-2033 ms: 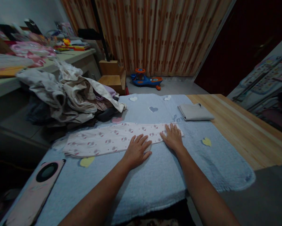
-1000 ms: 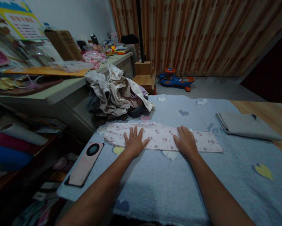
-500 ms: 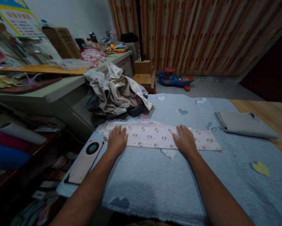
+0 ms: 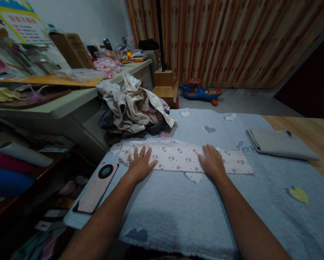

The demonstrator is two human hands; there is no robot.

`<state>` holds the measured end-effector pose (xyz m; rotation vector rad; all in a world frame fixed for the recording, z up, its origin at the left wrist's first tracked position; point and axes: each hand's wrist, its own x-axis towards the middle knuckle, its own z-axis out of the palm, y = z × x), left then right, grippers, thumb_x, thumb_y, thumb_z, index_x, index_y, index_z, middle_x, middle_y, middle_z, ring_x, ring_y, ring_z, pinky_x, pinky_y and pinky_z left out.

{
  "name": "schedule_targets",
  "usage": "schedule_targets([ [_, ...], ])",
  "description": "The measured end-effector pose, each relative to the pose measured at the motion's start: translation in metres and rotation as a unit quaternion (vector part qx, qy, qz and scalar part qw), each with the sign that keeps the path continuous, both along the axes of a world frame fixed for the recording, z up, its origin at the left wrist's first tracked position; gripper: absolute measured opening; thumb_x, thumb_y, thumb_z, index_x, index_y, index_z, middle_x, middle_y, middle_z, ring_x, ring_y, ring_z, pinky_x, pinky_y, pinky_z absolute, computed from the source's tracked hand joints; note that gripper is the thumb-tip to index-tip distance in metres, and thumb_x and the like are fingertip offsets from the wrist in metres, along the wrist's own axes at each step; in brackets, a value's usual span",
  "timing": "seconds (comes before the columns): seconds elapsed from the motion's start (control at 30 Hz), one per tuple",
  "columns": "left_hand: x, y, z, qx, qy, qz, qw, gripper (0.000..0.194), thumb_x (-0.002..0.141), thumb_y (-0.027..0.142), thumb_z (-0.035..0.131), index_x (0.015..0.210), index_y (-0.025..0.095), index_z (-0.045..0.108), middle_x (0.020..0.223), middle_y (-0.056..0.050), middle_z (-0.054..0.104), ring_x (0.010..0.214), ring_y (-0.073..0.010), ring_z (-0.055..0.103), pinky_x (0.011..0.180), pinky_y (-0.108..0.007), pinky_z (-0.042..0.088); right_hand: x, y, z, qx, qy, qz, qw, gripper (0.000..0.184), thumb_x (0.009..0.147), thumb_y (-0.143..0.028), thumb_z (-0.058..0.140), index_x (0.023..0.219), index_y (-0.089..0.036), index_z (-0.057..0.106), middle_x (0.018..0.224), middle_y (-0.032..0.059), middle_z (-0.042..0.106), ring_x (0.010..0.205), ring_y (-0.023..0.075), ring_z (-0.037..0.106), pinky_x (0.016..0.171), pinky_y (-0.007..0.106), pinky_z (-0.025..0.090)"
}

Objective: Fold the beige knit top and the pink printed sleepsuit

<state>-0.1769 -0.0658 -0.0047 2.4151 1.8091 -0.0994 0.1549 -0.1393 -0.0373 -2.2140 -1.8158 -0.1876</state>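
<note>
A long, narrow folded garment [image 4: 175,159], pale pink with small printed figures, lies flat across the blue cloth with hearts [image 4: 178,206]. It looks like a folded pair of trousers. My left hand [image 4: 140,164] rests on its left part, fingers spread, palm down. Toward its right part my right hand [image 4: 212,160] lies flat on the fabric with the thumb apart from the fingers. Neither hand grips anything. Near my left forearm lies a pink phone [image 4: 97,189] with a round black camera ring.
Behind the garment on the left is a heap of crumpled clothes [image 4: 135,104]. A folded grey garment [image 4: 281,143] lies at the right. Along the left stands a cluttered desk [image 4: 83,99]. A blue and orange ride-on toy [image 4: 201,92] stands on the floor by the curtain [image 4: 232,43].
My left hand has shifted slightly to the right along the pink garment, and its fingers have spread wider. My right hand stays in nearly the same place.
</note>
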Motion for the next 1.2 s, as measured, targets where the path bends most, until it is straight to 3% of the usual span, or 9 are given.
schedule_targets([
  [0.17,0.013,-0.003,-0.002,0.044,-0.009,-0.013,0.999,0.074,0.092,0.064,0.041,0.154,0.023,0.033,0.165,-0.015,0.016,0.15,-0.0454,0.005,0.112,-0.072,0.011,-0.001,-0.001,0.001,0.007,-0.001,-0.002,1.0,0.05,0.096,-0.038,0.043,0.136,-0.008,0.051,0.145,0.0207,0.049,0.136,0.0314,0.041,0.113,0.047,0.03],
  [0.23,0.023,-0.006,-0.002,0.075,-0.023,-0.06,0.995,0.068,0.094,0.059,0.043,0.152,0.024,0.036,0.165,-0.015,0.015,0.151,-0.0398,0.005,0.116,-0.067,0.009,-0.002,-0.001,0.001,0.011,0.001,-0.003,1.0,0.05,0.097,-0.037,0.043,0.136,-0.009,0.051,0.145,0.0208,0.048,0.136,0.0311,0.041,0.113,0.047,0.03],
  [0.33,0.033,-0.01,-0.003,0.059,-0.048,-0.141,0.987,0.063,0.097,0.053,0.043,0.152,0.024,0.036,0.165,-0.013,0.017,0.152,-0.0335,0.01,0.119,-0.06,0.013,-0.003,-0.002,0.001,0.01,0.003,-0.005,1.0,0.05,0.097,-0.037,0.043,0.137,-0.008,0.051,0.146,0.0213,0.047,0.137,0.0309,0.04,0.114,0.047,0.029],
  [0.53,0.037,-0.007,0.0,0.01,-0.088,-0.176,0.98,0.061,0.094,0.047,0.051,0.149,0.023,0.04,0.162,-0.015,0.027,0.149,-0.0393,0.019,0.114,-0.067,0.018,-0.002,-0.002,0.002,0.004,-0.006,-0.004,1.0,0.051,0.097,-0.037,0.042,0.138,-0.008,0.05,0.147,0.0207,0.047,0.137,0.0317,0.04,0.113,0.047,0.03],
  [0.67,0.051,-0.009,0.004,0.038,-0.179,-0.262,0.947,0.037,0.092,0.024,0.053,0.129,0.023,0.061,0.149,-0.013,0.047,0.139,-0.0299,0.039,0.115,-0.055,0.03,-0.002,-0.002,0.002,0.004,-0.006,-0.004,1.0,0.05,0.097,-0.037,0.042,0.137,-0.009,0.05,0.146,0.0209,0.048,0.136,0.0315,0.04,0.112,0.047,0.03],
  [0.8,0.065,-0.018,0.002,0.041,-0.263,-0.316,0.911,0.028,0.093,0.017,0.051,0.114,0.022,0.068,0.132,-0.01,0.059,0.123,-0.0233,0.051,0.108,-0.043,0.04,-0.002,-0.001,0.002,0.006,-0.003,-0.003,1.0,0.049,0.096,-0.037,0.043,0.136,-0.01,0.051,0.146,0.0198,0.048,0.136,0.0309,0.041,0.113,0.047,0.03],
  [0.93,0.064,-0.025,0.004,0.03,-0.27,-0.338,0.901,0.024,0.093,0.018,0.051,0.108,0.023,0.069,0.116,-0.008,0.063,0.109,-0.0226,0.055,0.097,-0.04,0.045,-0.001,-0.001,0.001,0.006,0.004,-0.002,1.0,0.049,0.096,-0.038,0.043,0.137,-0.011,0.051,0.146,0.0197,0.048,0.137,0.031,0.04,0.113,0.048,0.03],
  [1.2,0.067,-0.026,0.025,-0.054,-0.208,-0.323,0.922,0.019,0.086,0.018,0.054,0.1,0.023,0.066,0.096,-0.004,0.063,0.089,-0.018,0.06,0.079,-0.029,0.046,-0.001,-0.001,0.003,-0.008,0.009,-0.002,1.0,0.052,0.097,-0.039,0.041,0.137,-0.008,0.05,0.148,0.0206,0.046,0.138,0.0318,0.038,0.114,0.047,0.028],
])
